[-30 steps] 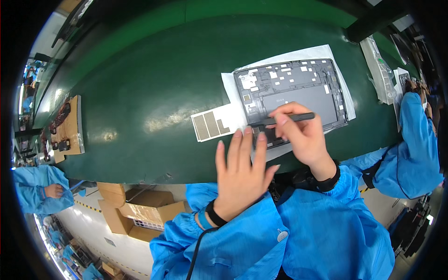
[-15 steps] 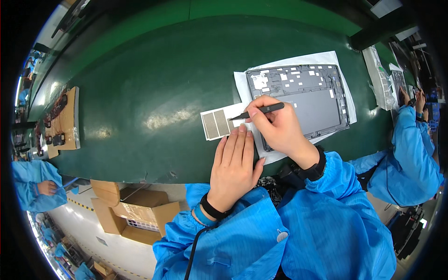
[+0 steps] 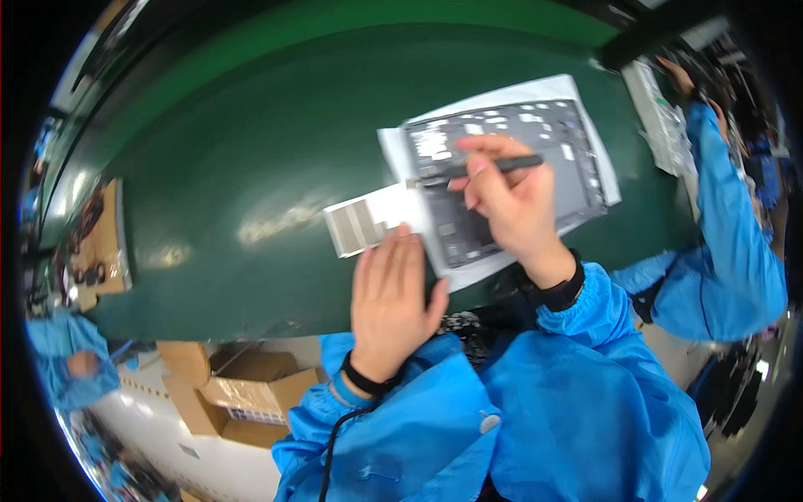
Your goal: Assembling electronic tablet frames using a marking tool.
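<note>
My left hand [image 3: 389,293] lies flat with its fingers stretched out, fingertips on the lower edge of a white backing sheet [image 3: 393,203]. Grey-brown rectangular pieces [image 3: 355,227] sit on the left part of that sheet. Between the fingers of my right hand [image 3: 517,205] are black tweezers [image 3: 523,163], pointing left. A small greyish piece [image 3: 412,182] shows at their tip, blurred. Under the right hand is a dark grey tablet-like housing [image 3: 560,180] dotted with white patches, lying on a white protective sheet [image 3: 389,146]. My hand hides part of the housing.
All this rests on a green table [image 3: 209,167]. A brown board with dark parts [image 3: 113,238] stands at the left edge, and clear-wrapped pale trays [image 3: 657,117] at the right. Co-workers in blue sleeves [image 3: 723,226] are on both sides. Below the table edge is an open cardboard box [image 3: 251,393].
My right hand and the tweezers have moved up off the backing sheet to the housing's left edge, with a small piece now at the tip. The whole view has shifted slightly.
</note>
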Motion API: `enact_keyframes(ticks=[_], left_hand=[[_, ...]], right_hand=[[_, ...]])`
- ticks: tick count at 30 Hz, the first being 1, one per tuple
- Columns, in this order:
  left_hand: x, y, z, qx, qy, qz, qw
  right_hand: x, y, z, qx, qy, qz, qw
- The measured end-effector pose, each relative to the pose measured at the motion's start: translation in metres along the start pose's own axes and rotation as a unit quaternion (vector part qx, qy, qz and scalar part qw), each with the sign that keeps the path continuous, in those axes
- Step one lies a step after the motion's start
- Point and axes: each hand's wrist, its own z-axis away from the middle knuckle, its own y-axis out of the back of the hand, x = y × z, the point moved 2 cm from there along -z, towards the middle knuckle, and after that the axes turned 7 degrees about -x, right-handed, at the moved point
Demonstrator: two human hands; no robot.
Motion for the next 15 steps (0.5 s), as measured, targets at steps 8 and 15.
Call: enact_keyframes(ticks=[8, 15], left_hand=[[0.037, 0.021, -0.025, 0.074, -0.013, -0.057, 0.996], [0.135, -0.026, -0.087, -0.021, -0.158, 0.054, 0.986]], right_hand=[[-0.028, 0.216, 0.046, 0.112, 0.018, 0.082, 0.99], [-0.017, 0.235, 0.045, 0.06, 0.028, 0.108, 0.992]])
